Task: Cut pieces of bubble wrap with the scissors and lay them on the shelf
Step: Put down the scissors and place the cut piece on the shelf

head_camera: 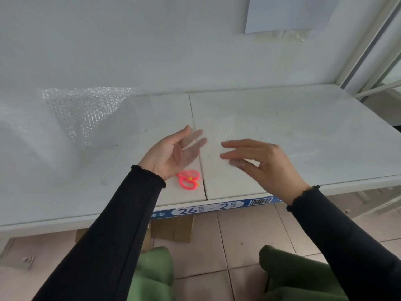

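Observation:
A small clear piece of bubble wrap (213, 140) hangs just above the white shelf (282, 131), between my two hands. My left hand (173, 152) is palm up with straight fingers, which show blurred through the piece lying over them. My right hand (258, 161) reaches in from the right with fingers stretched out over the piece's edge and the thumb tip dimly seen under it; whether it pinches is unclear. The scissors (188, 179), with pink handles, lie on the shelf just under my left wrist, blades hidden. The big bubble wrap sheet (86, 114) is spread at the left.
A seam (196, 135) divides the shelf boards. The white wall stands close behind, with a paper sheet (288, 14) taped at the top right. A blue label strip (208, 208) marks the front edge. Cardboard (173, 229) and tiled floor lie below, by my knees.

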A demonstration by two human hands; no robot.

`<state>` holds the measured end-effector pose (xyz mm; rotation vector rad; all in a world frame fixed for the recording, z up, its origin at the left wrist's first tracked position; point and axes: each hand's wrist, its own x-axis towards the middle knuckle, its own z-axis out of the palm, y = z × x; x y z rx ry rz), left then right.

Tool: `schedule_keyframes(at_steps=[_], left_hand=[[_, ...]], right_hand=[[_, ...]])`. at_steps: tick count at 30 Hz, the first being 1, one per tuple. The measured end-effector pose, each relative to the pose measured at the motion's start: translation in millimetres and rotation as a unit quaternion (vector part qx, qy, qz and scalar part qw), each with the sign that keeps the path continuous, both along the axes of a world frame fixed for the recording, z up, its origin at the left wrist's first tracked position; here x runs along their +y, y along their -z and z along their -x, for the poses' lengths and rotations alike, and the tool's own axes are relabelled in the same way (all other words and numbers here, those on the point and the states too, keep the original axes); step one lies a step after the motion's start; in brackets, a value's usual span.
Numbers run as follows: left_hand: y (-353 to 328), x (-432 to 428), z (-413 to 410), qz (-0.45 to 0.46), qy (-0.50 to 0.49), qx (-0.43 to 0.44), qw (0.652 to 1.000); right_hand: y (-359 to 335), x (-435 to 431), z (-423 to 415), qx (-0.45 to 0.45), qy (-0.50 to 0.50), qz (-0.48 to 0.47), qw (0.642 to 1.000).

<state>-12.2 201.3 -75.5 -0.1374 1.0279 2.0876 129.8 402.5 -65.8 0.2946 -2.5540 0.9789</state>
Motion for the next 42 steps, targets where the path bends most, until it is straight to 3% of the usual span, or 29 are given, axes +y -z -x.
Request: schedule_keyframes(at_steps=[4, 8, 11, 17, 20, 25, 32, 37, 42], left_hand=[[4.5, -5.7, 3.4, 0.120, 0.012, 0.044, 0.992], [2.9, -3.9, 2.4, 0.111, 0.004, 0.086, 0.990], [-0.5, 0.3, -1.0, 0.112, -0.004, 0.153, 0.982], [-7.2, 11.4, -23.5, 0.115, 0.101, 0.229, 0.961], [-16.0, 18.1, -35.4, 0.086, 0.103, 0.213, 0.968], [-17.9, 19.5, -40.7, 0.073, 0.103, 0.209, 0.970], [-15.5, 20.6, -37.1, 0.014, 0.094, 0.157, 0.983], [-7.8, 22.9, -44.1, 0.136, 0.064, 0.313, 0.938], [-7.2, 25.9, -49.3, 0.155, 0.021, 0.339, 0.928]], right_hand=[[-4.8, -2.3, -3.9, -0.075, -0.021, 0.034, 0.996], [-7.9, -4.2, -5.5, -0.098, -0.027, 0.058, 0.993], [-2.6, -3.1, -2.8, -0.096, 0.023, 0.078, 0.992], [-0.1, -1.7, 11.3, -0.037, 0.150, 0.268, 0.951], [-1.3, 1.5, 14.3, -0.015, 0.204, 0.326, 0.923], [-4.1, 4.7, 16.6, -0.031, 0.126, 0.451, 0.883], [-7.4, 4.8, 17.2, -0.001, 0.159, 0.447, 0.880], [-9.5, 4.8, 16.7, 0.018, 0.174, 0.443, 0.879], [-9.1, 5.2, 17.3, 0.031, 0.183, 0.440, 0.879]])
